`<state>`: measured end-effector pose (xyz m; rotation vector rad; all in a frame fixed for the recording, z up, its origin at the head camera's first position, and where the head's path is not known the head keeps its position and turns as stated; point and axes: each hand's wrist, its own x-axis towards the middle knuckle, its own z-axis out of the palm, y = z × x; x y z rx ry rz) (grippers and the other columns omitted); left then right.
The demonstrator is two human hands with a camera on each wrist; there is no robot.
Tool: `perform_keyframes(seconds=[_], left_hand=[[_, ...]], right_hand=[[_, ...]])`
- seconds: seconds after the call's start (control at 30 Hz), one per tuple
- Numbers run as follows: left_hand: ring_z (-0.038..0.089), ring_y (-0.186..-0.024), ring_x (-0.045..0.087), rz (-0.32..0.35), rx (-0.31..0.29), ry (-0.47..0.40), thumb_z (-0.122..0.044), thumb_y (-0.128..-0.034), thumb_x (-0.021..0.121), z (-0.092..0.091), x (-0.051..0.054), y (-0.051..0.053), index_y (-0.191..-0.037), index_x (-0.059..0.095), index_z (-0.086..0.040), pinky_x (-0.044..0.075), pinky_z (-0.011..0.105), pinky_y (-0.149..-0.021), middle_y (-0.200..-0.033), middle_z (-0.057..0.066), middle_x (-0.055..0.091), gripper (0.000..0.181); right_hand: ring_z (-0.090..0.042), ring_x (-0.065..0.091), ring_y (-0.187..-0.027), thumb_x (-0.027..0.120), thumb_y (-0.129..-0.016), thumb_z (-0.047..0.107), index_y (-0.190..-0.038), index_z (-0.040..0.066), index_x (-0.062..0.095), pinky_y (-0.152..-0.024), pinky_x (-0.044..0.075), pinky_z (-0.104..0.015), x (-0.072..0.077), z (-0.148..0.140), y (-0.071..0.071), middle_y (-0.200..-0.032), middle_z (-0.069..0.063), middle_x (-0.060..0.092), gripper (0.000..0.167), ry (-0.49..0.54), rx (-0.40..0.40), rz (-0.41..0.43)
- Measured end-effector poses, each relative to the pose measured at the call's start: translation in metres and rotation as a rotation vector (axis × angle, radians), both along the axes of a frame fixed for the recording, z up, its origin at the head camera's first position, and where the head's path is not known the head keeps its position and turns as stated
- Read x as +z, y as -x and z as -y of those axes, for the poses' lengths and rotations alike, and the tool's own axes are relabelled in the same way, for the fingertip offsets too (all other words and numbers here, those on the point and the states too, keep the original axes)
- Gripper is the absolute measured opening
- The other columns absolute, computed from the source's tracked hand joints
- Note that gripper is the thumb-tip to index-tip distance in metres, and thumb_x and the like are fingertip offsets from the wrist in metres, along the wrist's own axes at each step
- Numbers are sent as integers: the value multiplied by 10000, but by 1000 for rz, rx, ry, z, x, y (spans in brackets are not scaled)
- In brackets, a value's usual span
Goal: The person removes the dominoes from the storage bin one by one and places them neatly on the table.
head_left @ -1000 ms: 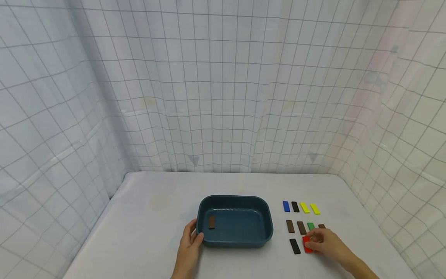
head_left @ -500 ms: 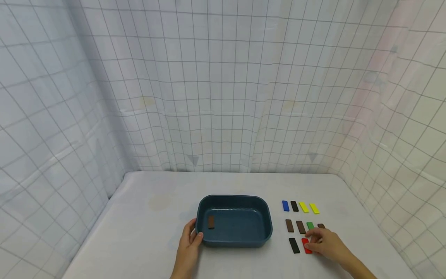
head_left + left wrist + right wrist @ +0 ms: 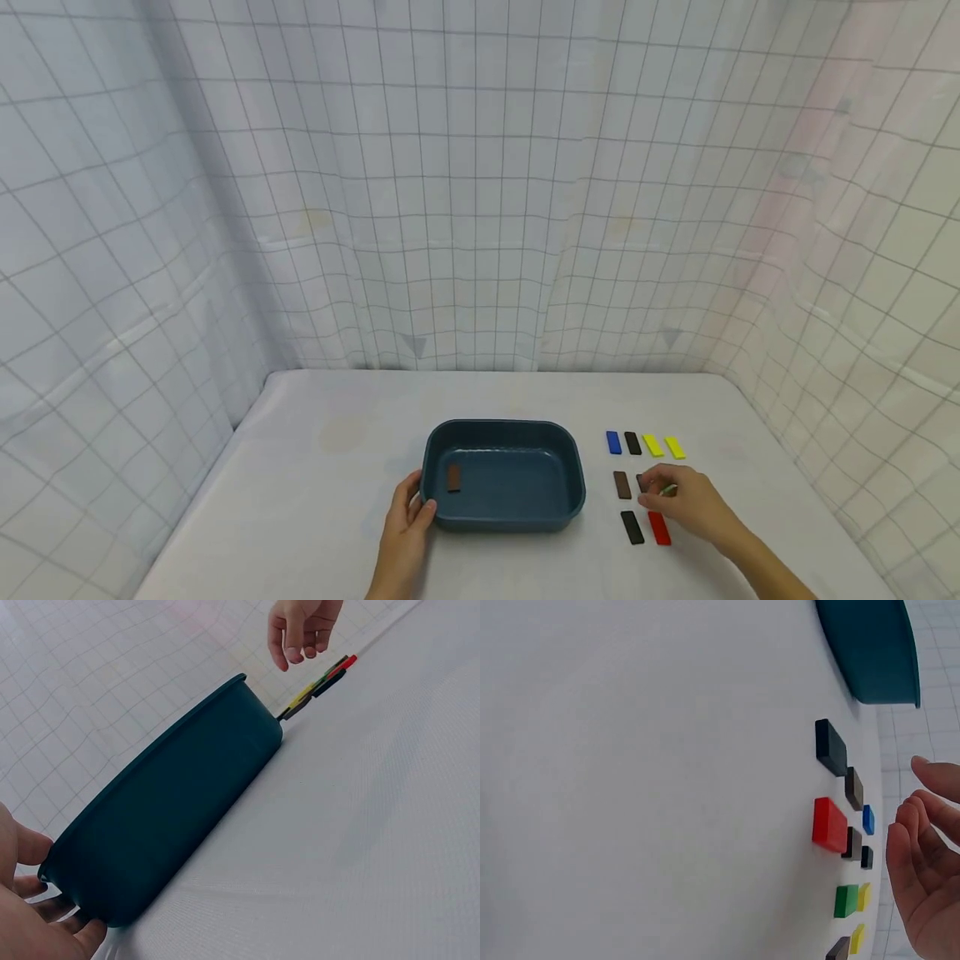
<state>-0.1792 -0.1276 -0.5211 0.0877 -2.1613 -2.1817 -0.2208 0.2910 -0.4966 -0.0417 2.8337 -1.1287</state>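
Observation:
My left hand (image 3: 405,533) holds the left end of a dark teal plastic tub (image 3: 501,525). In the left wrist view its thumb and fingers (image 3: 31,846) lie against the tub's end wall. A small brown tile (image 3: 453,478) lies inside the tub, at left. My right hand (image 3: 690,504) hovers over the tiles right of the tub, with nothing visible in its grasp. In the right wrist view its thumb stands apart from the fingers. Below it are a red tile (image 3: 830,825) and a green tile (image 3: 846,901), both on the table; the hand hides several tiles in the head view.
Blue (image 3: 613,442), black (image 3: 633,443) and two yellow tiles (image 3: 653,445) form the back row. A brown tile (image 3: 622,485) and a black tile (image 3: 632,527) lie nearer the tub. White gridded curtains (image 3: 480,208) enclose the table at the back and sides.
The red tile has shifted slightly towards me. My right hand has left it and moved up and a little left. My left hand and the tub have stayed put.

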Motion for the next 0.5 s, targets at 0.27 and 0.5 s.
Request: perform_keyframes(seconds=[0.27,0.5], left_hand=[[478,-1474,294,9,-4,-4,7,-1081,461,2,-1,1,-1575,242,69,365,525,-1141,-1610,332,252,544],[481,-1472,297,6,-3,-3,13,-1076,466,1,-1,1,-1571,250,72,362,533,-1138,-1608,335,256,543]], right_hand=[[-195,634,-813,810,-900,162,-1096,48,725,-645,571,-269,14,27,11,-852,-4,621,242,97,113,-50],[-186,651,-806,818,-899,182,-1121,24,717,-665,571,-290,24,51,19,-838,0,621,290,121,169,-73]])
